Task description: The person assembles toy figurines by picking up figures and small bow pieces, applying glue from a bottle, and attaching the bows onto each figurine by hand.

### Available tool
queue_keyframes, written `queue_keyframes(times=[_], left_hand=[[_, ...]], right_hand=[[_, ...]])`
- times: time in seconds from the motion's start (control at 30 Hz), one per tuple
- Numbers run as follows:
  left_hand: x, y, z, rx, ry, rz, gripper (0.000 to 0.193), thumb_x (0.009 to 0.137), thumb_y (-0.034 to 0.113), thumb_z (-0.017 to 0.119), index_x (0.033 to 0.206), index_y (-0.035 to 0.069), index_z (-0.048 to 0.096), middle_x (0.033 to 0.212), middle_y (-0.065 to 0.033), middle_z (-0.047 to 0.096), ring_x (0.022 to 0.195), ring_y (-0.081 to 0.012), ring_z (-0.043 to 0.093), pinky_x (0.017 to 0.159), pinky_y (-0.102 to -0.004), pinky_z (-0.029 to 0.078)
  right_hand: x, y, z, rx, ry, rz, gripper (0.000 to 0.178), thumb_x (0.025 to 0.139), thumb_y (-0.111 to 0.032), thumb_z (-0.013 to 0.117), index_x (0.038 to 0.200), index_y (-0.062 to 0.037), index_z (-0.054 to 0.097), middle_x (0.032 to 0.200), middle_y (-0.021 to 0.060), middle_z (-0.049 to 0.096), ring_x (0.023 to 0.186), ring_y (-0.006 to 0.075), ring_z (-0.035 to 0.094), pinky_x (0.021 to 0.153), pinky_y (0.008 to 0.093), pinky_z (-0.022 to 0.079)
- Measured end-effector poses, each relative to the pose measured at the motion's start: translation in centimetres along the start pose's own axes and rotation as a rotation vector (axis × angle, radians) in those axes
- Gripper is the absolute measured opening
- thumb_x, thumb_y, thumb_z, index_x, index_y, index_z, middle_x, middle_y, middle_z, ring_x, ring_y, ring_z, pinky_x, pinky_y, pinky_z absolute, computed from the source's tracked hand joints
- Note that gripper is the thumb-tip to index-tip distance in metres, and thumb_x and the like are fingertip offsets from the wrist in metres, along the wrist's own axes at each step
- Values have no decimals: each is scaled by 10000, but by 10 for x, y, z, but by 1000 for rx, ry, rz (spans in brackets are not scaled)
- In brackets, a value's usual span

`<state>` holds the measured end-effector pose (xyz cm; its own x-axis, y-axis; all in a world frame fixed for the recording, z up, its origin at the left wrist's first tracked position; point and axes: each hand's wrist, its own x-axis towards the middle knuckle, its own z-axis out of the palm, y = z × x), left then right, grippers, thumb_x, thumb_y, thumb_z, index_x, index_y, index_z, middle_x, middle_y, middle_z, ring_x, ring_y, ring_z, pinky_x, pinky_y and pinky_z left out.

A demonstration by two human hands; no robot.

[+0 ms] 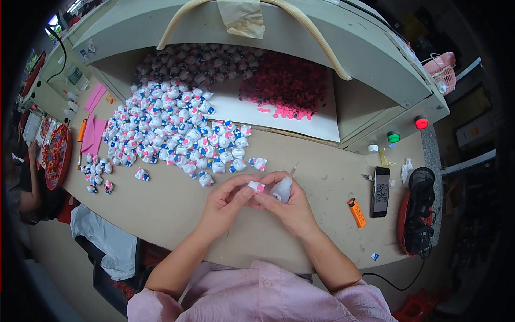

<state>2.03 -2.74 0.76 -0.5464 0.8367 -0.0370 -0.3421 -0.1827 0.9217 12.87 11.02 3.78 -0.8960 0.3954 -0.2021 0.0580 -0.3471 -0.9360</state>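
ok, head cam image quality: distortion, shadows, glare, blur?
Head view: fisheye bends the cabinet front, rim falls to black; head view: shadow dims the figurines at the back inside the cabinet, red lamp glows; head view: left hand, right hand and held figurine look fairly sharp.

A black-and-white square code [381, 191] shows on the screen of the black rectangular phone [380, 212], at the right of the beige table [332, 180]. Dark marks on the orange plastic lighter [357, 213] are too small to read.
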Motion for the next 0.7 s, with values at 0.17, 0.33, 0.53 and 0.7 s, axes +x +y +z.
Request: queue_keyframes(times=[0.17,0.33,0.53,0.7], left_hand=[[-1,-7,2,-102,-17,11,305,1005,155,532,1265,-4,546,1118,-95,643,912,-149,657,791,-284,551],[-2,-9,5,-87,-31,57,299,1009,179,528,1243,-5,550,1128,-93,621,899,-145,645,780,-289,551],[0,-9,7,-130,13,42,312,1012,181,521,1265,0,530,1154,-95,606,913,-153,643,783,-296,556],[-3,-1,8,-113,-69,-32,320,1000,136,526,1291,3,516,1212,-105,594,1032,-170,621,849,-333,563]], right_hand=[[2,6,-3,86,9,32,268,844,-30,717,1052,-68,553,1014,16,582,855,83,584,705,234,497],[0,15,-3,83,33,-9,277,829,-30,729,1041,-63,554,1038,18,578,865,89,584,697,246,502],[0,13,0,82,26,-77,294,859,-49,704,1092,-52,523,885,9,551,764,59,540,632,215,462],[0,17,-8,85,29,-82,288,872,-45,677,1103,-65,506,908,2,534,803,56,513,682,220,455]])
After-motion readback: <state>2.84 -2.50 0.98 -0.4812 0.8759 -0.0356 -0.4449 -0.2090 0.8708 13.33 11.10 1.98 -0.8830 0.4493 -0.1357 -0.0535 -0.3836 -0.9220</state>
